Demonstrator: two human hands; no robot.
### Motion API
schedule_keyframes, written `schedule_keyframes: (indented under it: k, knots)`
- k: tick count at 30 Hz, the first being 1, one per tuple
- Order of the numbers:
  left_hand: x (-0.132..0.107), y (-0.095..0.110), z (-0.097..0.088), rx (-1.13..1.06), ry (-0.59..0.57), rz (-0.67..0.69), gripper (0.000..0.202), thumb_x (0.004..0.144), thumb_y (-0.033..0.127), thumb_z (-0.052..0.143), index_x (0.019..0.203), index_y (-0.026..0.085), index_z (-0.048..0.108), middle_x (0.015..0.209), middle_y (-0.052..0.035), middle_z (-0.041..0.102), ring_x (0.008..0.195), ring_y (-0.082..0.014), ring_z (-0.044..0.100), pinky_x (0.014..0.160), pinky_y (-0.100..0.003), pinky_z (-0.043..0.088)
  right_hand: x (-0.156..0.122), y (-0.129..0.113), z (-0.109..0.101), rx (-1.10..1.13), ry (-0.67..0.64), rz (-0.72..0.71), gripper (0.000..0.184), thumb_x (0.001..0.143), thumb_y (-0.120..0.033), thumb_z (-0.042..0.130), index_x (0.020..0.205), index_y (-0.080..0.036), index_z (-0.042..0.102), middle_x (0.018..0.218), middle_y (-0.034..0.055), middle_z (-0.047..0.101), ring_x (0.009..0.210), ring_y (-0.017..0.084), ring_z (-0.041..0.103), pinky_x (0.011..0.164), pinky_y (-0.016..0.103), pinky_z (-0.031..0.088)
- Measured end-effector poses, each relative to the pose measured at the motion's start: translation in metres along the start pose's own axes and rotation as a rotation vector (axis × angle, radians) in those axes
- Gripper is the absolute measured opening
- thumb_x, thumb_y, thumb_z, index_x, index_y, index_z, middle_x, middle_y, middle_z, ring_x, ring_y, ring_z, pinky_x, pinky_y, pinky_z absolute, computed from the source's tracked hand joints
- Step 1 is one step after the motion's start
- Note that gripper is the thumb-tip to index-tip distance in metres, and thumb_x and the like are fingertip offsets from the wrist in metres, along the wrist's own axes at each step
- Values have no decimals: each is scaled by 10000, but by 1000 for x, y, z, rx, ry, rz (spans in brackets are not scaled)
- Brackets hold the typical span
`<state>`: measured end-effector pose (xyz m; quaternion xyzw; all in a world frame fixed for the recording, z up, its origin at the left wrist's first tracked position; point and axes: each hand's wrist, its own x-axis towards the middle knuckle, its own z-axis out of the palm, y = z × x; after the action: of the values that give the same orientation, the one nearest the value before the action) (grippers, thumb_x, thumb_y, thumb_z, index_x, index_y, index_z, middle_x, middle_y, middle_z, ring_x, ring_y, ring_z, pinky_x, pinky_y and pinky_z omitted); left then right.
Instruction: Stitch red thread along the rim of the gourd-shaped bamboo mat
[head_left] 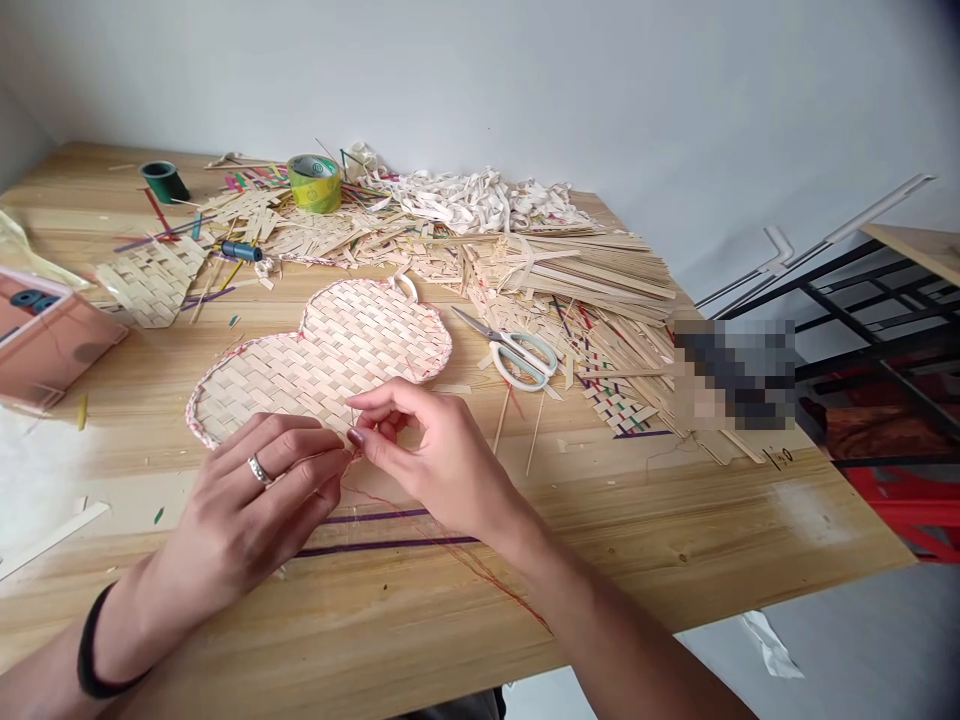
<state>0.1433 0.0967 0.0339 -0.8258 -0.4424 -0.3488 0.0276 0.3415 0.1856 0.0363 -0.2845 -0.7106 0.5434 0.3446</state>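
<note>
Watching from here, I see the left hand [251,505] pinching the near rim of the woven mat [322,345], the right hand [435,455] pinched shut beside it, possibly on the red thread [510,598]. The mat lies flat just beyond both, long axis running near-left to far-right.

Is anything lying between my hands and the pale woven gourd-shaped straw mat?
Nothing visible. The left hand and right hand touch the pale woven gourd-shaped straw mat at its near rim; the white-handled scissors lie apart, to its right.
</note>
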Motion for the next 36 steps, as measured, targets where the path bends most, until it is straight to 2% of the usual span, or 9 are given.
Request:
schedule_keyframes:
  k: [5, 10, 14, 17, 22, 25, 28, 33, 36]
  knots:
    - [0, 2, 0, -5, -8, -35, 249, 995, 72, 621, 1122, 273, 695, 1038, -55, 764, 926, -228, 725, 762, -404, 591, 0, 0, -1, 30, -10, 17, 187, 932, -153, 724, 1118, -162, 736, 951, 30, 789, 836, 143, 724, 758, 269, 591]
    - [1, 4, 1, -16, 7, -125, 305, 1003, 69, 603, 1184, 298, 690, 1054, -69, 766, 944, -256, 720, 784, -463, 583, 1, 2, -1, 57, -6, 28, 207, 944, -164, 707, 1149, -188, 724, 949, 14, 766, 848, 139, 714, 769, 271, 586]
    - [2, 2, 1, 11, -13, -78, 336, 995, 70, 629, 1225, 308, 684, 1061, -61, 768, 948, -251, 730, 780, -454, 598, 2, 3, -1, 65, 6, 31, 201, 951, -177, 703, 1150, -189, 732, 946, 17, 773, 859, 142, 729, 790, 277, 584]
    - [3, 3, 1, -2, -8, -104, 332, 1015, 96, 614, 1227, 342, 684, 1054, -46, 768, 937, -249, 732, 782, -458, 600, 1, 3, 1, 63, 21, 27, 191, 949, -186, 707, 1139, -190, 730, 955, 22, 778, 880, 149, 737, 779, 272, 584]
    - [4, 5, 1, -28, -2, -88, 324, 990, 71, 639, 1212, 298, 701, 1045, -48, 767, 942, -236, 740, 792, -426, 611, -1, 2, 3, 84, 41, 13, 193, 943, -184, 716, 1136, -191, 720, 932, 16, 772, 883, 151, 742, 772, 268, 590]
    - [4, 5, 1, -44, 15, -132, 312, 970, 61, 651, 1167, 294, 718, 1014, -59, 768, 922, -246, 741, 793, -432, 609, -1, 2, 4, 85, 47, 20, 188, 942, -188, 723, 1129, -195, 712, 934, 16, 772, 892, 155, 744, 772, 272, 592]
    - [3, 4, 1, -17, 18, -82, 283, 967, 69, 673, 1156, 277, 708, 994, -56, 761, 886, -230, 738, 765, -407, 614, -1, 3, 4, 74, 51, 24, 175, 943, -198, 725, 1116, -201, 704, 939, 16, 770, 902, 161, 746, 778, 279, 593]
    - [2, 5, 1, -37, -19, -120, 351, 1005, 65, 600, 1233, 321, 674, 1034, -67, 750, 937, -244, 725, 801, -433, 619, -1, 4, 4, 54, 54, 11, 175, 953, -189, 703, 1127, -203, 697, 930, 8, 762, 882, 156, 741, 786, 288, 586]
    - [1, 3, 0, -23, -40, -78, 385, 1003, 38, 579, 1269, 301, 670, 1055, -74, 742, 954, -237, 710, 798, -421, 616, -1, 4, 3, 51, 51, 0, 167, 964, -193, 691, 1132, -203, 695, 925, 4, 757, 871, 153, 732, 795, 294, 576]
